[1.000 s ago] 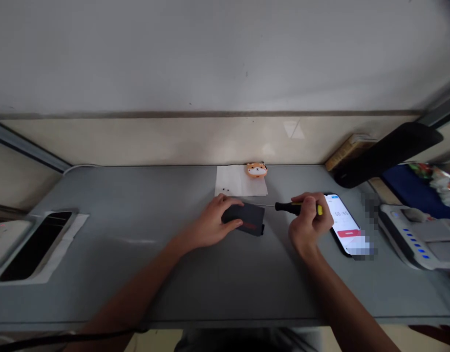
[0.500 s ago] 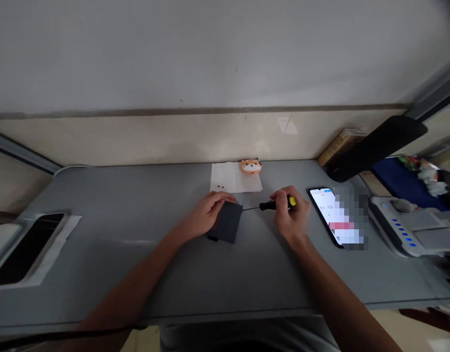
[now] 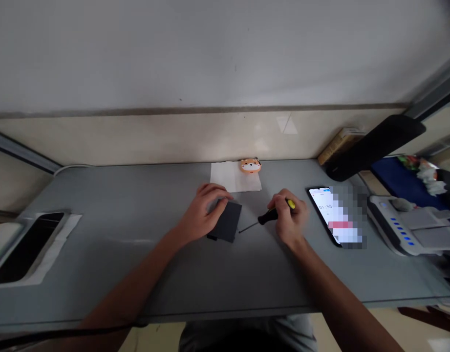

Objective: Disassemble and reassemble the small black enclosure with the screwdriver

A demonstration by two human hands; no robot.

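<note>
A flat, dark grey, nearly square box (image 3: 229,222) lies tilted on the grey desk, its kind not clear. My left hand (image 3: 203,212) holds it from the left, thumb on its top and fingers curled along the far edge. My right hand (image 3: 291,217) is closed around the black and yellow handle of a screwdriver (image 3: 267,216). The screwdriver's thin shaft points left and down, its tip just right of the box's lower right corner, seemingly apart from it.
A white paper (image 3: 232,177) with an orange animal-faced case (image 3: 250,165) lies behind the box. On the right are a lit phone (image 3: 325,210), a black cylinder (image 3: 375,146) and a white device with blue buttons (image 3: 389,225). Another phone (image 3: 29,247) rests at the left.
The screwdriver tip has swung from the box's upper right corner toward its lower right corner. My left hand has shifted slightly up, and the small dark bits on the paper are now hidden.
</note>
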